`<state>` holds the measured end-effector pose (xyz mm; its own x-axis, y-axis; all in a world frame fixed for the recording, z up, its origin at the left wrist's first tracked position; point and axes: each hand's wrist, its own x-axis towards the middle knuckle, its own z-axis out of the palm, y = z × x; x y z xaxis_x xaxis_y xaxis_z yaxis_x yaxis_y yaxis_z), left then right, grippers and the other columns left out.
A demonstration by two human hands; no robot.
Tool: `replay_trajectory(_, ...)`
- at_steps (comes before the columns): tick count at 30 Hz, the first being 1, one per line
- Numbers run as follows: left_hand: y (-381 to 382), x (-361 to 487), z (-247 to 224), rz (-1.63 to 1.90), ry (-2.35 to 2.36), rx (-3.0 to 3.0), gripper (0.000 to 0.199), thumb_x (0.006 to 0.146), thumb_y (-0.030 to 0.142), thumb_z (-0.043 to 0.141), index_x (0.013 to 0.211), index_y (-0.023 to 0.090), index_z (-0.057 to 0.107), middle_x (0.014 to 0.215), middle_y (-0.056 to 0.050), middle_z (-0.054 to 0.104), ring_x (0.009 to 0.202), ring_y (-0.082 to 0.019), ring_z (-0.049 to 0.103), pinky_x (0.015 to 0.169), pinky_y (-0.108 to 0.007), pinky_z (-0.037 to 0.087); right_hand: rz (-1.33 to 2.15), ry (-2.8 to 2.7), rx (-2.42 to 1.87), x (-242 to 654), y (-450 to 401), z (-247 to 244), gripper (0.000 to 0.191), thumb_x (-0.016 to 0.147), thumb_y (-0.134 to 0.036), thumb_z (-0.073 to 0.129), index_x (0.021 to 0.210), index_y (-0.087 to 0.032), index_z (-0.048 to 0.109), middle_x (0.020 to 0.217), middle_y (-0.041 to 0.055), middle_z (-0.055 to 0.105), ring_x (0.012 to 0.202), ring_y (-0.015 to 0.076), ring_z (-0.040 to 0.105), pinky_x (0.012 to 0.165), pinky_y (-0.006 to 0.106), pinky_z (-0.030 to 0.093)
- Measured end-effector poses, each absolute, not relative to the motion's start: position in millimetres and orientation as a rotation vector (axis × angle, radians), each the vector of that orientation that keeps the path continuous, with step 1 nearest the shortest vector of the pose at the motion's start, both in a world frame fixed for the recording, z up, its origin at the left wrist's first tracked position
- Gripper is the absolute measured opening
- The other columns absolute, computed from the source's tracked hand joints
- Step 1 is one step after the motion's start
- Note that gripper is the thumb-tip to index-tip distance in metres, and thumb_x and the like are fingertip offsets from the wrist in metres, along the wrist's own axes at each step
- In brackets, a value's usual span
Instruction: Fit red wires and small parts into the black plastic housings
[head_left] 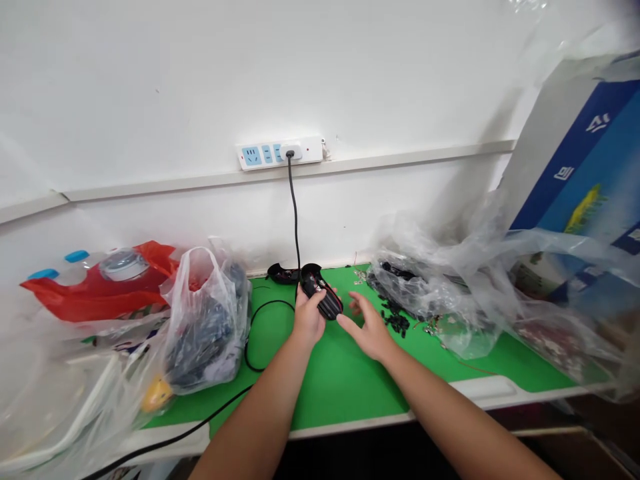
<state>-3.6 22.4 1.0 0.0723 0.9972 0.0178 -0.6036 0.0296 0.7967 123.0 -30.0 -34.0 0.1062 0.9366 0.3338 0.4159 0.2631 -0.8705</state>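
My left hand (309, 319) is closed round a black plastic housing (327, 303) that has a curved, hooked top end, a ribbed lower part and some red along its edge. I cannot make out its exact kind. Just to the right, my right hand (373, 327) is open, fingers apart and curled toward the housing's lower end, with nothing seen in them. A similar black housing (283, 274) lies behind my left hand, against the wall. Small black parts (396, 321) are heaped to the right of my right hand, beside small metal pieces (359, 277).
A black cable (295, 220) hangs from the wall power strip (265, 155); another loops over the green tabletop (345, 393). Bags stand at left, including a filled clear bag (205, 327) and a red bag (100, 293). Right are clear plastic bags (470, 300) and a blue box (565, 173).
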Motion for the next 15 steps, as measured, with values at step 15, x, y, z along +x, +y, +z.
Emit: replay_trajectory(15,22,0,2,1.459,0.601,0.851,0.052,0.069,0.025,0.071,0.114,0.031,0.044,0.1,-0.002,0.06,0.09,-0.02,0.063,0.08,-0.039,0.051,1.111,-1.483,-1.276,131,-31,-28,0.041,0.077,-0.05,0.054,0.058,-0.015,0.062,0.047,-0.0036,0.047,0.046,0.009,0.036,0.047,0.022,0.025)
